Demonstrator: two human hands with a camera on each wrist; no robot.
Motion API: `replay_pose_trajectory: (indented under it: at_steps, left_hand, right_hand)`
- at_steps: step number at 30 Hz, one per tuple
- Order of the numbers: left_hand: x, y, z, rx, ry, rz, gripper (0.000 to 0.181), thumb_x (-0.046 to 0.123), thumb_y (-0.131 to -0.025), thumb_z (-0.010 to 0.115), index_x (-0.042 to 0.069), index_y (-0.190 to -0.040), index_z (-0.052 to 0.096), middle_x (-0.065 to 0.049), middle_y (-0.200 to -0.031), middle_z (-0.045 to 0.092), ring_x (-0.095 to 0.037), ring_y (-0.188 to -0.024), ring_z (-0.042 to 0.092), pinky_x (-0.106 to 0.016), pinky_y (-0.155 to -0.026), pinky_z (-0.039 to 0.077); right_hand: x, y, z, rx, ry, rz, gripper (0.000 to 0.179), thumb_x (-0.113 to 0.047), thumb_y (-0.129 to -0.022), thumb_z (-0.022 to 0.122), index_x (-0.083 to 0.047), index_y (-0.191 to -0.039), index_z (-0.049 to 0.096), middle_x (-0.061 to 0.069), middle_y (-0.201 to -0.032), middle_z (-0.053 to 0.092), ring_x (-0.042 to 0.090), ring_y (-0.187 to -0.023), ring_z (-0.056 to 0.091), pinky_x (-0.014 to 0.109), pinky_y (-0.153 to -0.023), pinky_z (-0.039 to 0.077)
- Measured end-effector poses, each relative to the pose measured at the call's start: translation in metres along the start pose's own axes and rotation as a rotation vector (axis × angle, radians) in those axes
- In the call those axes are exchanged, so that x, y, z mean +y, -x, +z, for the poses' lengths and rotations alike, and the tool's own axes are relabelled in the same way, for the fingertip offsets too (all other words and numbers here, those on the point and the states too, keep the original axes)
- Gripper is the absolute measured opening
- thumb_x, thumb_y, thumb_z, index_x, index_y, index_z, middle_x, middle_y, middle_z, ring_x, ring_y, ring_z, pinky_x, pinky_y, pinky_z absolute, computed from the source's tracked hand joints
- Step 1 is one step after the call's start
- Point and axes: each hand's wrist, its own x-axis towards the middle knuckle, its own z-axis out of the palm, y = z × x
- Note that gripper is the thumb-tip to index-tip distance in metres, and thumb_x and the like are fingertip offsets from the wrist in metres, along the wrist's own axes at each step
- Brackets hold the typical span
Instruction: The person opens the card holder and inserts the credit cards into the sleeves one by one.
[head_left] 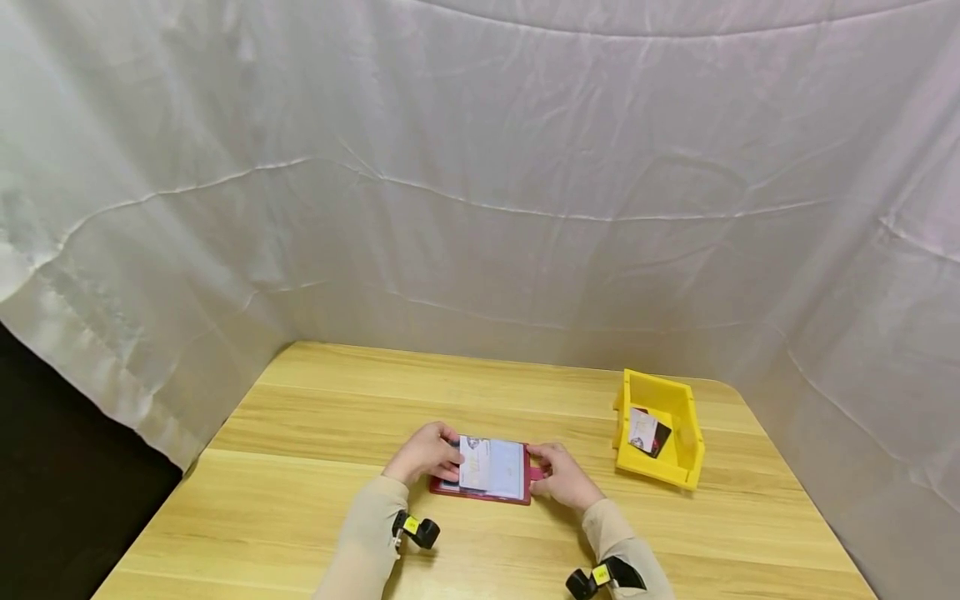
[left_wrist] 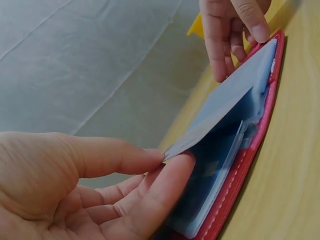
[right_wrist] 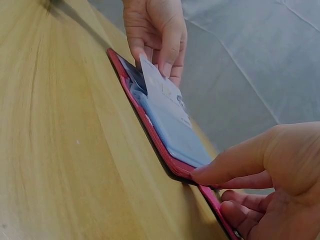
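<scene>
A red card holder (head_left: 527,475) lies spread on the wooden table, its clear plastic sleeves (right_wrist: 175,132) facing up. Between thumb and forefinger my left hand (head_left: 426,454) pinches a white printed card (head_left: 474,463). That card is tilted above the sleeves, its far edge close against them; whether it sits inside one I cannot tell. My right hand (head_left: 567,479) grips the holder's right edge, thumb on top (right_wrist: 210,172) and other fingers beside the pink strap (right_wrist: 212,200). A darker sleeve (left_wrist: 210,170) shows beneath the card in the left wrist view.
A yellow bin (head_left: 686,433) stands on the right of the table, with a white card (head_left: 642,429) and a dark card (head_left: 660,440) inside. Grey cloth (head_left: 480,250) hangs around the back and sides.
</scene>
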Motion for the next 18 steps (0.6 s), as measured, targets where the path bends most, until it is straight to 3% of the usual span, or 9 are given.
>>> replay_pose_trajectory:
  at_steps: [5, 10, 18]
  left_hand:
    - [0.001, 0.0, 0.003, 0.009, -0.025, 0.0, 0.034, -0.009, -0.085, 0.063, -0.008, -0.116, 0.049, -0.016, -0.085, 0.06, -0.018, -0.059, 0.062, -0.032, -0.061, 0.062]
    - [0.0, 0.0, 0.008, 0.021, -0.064, 0.021, 0.034, -0.008, -0.084, 0.064, -0.008, -0.116, 0.051, -0.017, -0.083, 0.062, -0.017, -0.057, 0.062, -0.032, -0.059, 0.062]
    - [0.0, 0.0, 0.019, 0.086, -0.095, 0.104, 0.032, -0.009, -0.082, 0.063, -0.007, -0.113, 0.054, -0.01, -0.071, 0.061, -0.013, -0.051, 0.058, -0.027, -0.051, 0.058]
  right_hand:
    - [0.001, 0.0, 0.002, -0.007, 0.036, -0.005, 0.067, 0.007, -0.069, 0.076, 0.007, -0.132, 0.055, 0.021, -0.127, 0.051, 0.03, -0.108, 0.054, 0.05, -0.099, 0.045]
    - [0.001, -0.001, 0.002, -0.014, 0.029, 0.008, 0.067, 0.007, -0.07, 0.075, 0.006, -0.133, 0.054, 0.02, -0.127, 0.05, 0.031, -0.109, 0.053, 0.051, -0.1, 0.045]
    - [0.0, 0.0, 0.003, 0.002, 0.035, -0.003, 0.067, 0.008, -0.069, 0.075, 0.007, -0.132, 0.054, 0.021, -0.127, 0.051, 0.031, -0.108, 0.054, 0.051, -0.099, 0.045]
